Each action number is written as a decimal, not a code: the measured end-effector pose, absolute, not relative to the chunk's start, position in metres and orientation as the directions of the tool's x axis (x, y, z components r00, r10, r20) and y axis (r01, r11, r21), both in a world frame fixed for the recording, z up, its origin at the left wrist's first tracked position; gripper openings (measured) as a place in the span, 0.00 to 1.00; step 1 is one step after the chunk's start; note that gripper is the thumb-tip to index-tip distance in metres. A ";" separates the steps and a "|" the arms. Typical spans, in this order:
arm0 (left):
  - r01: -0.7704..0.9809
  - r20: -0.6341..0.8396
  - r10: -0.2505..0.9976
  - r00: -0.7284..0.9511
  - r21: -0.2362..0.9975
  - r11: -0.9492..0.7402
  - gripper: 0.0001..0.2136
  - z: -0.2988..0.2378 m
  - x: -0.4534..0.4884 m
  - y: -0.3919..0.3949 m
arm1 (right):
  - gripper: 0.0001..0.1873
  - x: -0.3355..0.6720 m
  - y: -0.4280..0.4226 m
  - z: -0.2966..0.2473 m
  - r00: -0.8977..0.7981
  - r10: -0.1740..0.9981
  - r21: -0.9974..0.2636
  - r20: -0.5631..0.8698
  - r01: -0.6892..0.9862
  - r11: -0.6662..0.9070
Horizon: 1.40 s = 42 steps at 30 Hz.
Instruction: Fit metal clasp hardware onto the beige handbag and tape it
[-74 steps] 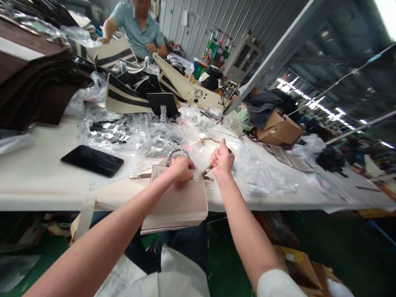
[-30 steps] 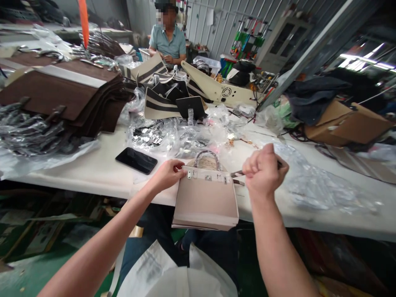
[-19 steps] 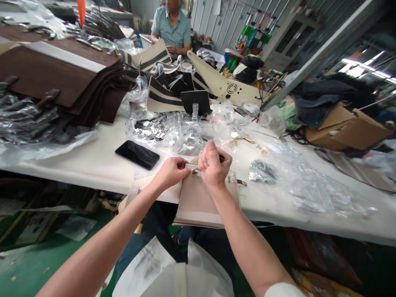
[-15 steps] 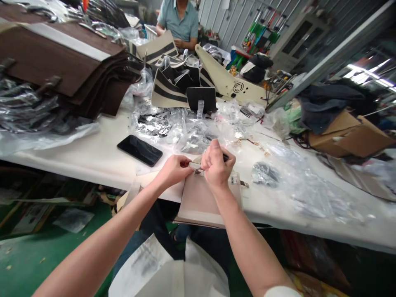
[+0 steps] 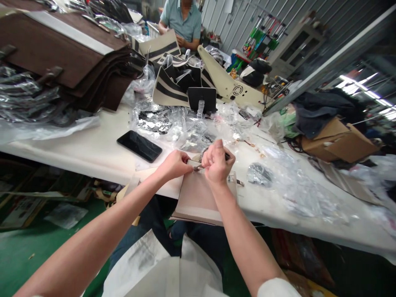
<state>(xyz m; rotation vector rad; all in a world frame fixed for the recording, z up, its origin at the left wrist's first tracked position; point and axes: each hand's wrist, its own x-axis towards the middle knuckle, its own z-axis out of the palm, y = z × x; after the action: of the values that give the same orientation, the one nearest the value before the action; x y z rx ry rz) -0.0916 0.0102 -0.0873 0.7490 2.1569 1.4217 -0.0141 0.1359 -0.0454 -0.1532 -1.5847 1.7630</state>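
A flat taupe leather-like piece (image 5: 198, 196) lies at the table's near edge and juts a little over it. At its far left corner my left hand (image 5: 175, 165) is closed, thumb and fingers pinching the edge. My right hand (image 5: 219, 161) makes a fist around pliers (image 5: 198, 168), whose metal jaws point left and touch the piece close to my left fingertips. The dark handles are mostly hidden in the fist. A small metal-tipped strap (image 5: 240, 182) sticks out at the right side of the piece.
A black phone (image 5: 139, 146) lies left of my hands. Plastic bags of metal parts (image 5: 154, 120) are behind them. Brown panels (image 5: 62, 49) are stacked at left. Clear plastic (image 5: 303, 189) and a cardboard box (image 5: 340, 140) are at right. Across the table sits a person (image 5: 182, 24).
The view has shifted slightly. Both hands stay at the same corner of the piece, and the plier jaws now sit a little flatter against its edge.
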 end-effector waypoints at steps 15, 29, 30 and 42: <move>0.130 -0.095 0.618 -0.780 0.942 0.309 0.07 -0.091 -0.086 0.013 | 0.43 -0.013 0.150 -0.021 -0.847 0.519 -0.944 0.118 -0.258 -0.206; 0.001 -0.196 0.616 -0.763 0.952 0.305 0.07 -0.089 -0.090 0.009 | 0.42 -0.059 0.168 -0.029 -0.843 0.502 -0.940 -0.193 0.012 -0.342; 0.007 -0.192 0.620 -0.761 0.953 0.303 0.06 -0.089 -0.089 0.009 | 0.43 -0.051 0.165 -0.026 -0.844 0.529 -0.952 -0.093 -0.079 -0.294; 0.003 -0.139 0.652 -0.746 0.977 0.212 0.20 -0.093 -0.085 0.002 | 0.42 -0.017 0.127 -0.040 -0.764 0.551 -0.937 0.334 -0.332 0.108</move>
<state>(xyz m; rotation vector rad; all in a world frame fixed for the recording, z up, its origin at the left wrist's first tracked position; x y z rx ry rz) -0.0846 0.0016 -0.0925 0.6039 1.9538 1.5741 -0.0172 0.1269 -0.0395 -0.2148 -1.7379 1.7310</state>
